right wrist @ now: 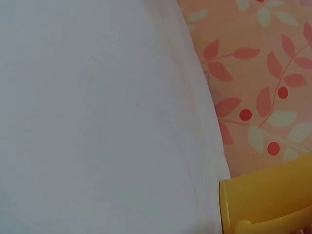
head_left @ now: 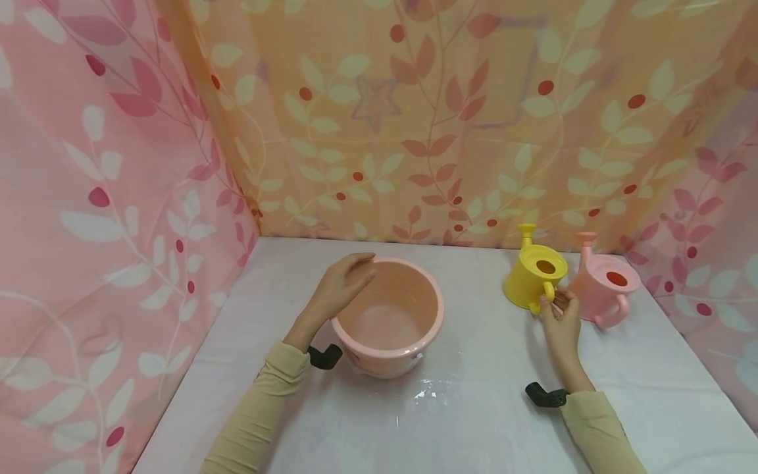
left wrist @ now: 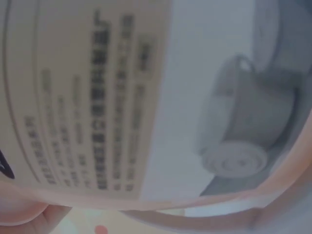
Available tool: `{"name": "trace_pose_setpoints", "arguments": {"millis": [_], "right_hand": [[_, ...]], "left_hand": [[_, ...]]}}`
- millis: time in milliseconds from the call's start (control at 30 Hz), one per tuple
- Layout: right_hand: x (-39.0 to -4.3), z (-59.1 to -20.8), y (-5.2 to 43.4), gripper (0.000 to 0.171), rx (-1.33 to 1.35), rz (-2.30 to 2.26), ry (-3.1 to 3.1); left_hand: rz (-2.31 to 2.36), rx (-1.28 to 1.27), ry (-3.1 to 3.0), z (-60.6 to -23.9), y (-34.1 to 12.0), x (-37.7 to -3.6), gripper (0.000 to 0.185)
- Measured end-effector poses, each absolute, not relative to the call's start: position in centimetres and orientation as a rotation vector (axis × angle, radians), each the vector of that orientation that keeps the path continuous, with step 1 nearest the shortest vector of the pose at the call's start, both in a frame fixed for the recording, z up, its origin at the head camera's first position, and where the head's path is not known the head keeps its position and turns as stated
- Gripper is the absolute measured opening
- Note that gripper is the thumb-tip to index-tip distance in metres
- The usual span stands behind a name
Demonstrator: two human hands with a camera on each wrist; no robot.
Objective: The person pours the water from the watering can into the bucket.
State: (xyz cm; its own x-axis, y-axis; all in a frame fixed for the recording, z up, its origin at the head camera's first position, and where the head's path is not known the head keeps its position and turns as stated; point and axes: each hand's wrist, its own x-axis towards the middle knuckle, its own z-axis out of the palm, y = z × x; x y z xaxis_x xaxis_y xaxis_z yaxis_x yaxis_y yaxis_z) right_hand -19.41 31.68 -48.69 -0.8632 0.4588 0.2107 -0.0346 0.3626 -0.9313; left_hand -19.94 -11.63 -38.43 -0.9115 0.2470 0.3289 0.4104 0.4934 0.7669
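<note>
Both arms reach forward in beige sleeves, left hand (head_left: 343,283) curled downward, right hand (head_left: 559,322) raised with fingers pinching

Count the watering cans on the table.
2. The yellow watering can stands by the right hand, which touches its handle; the pink watering can stands just right of it.

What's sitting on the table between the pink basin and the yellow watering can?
Nothing: the head view shows only bare white table between the pink basin and the yellow watering can.
</note>
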Motion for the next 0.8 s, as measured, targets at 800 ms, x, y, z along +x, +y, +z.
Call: {"name": "trace_pose_setpoints", "arguments": {"millis": [800], "right_hand": [[-21.2, -45.5, 28.9, 0.035, 0.257, 0.992, -2.080]], "left_hand": [[-1.522, -0.518, -2.176, -38.0, -13.6, -18.7, 0.026]]}}
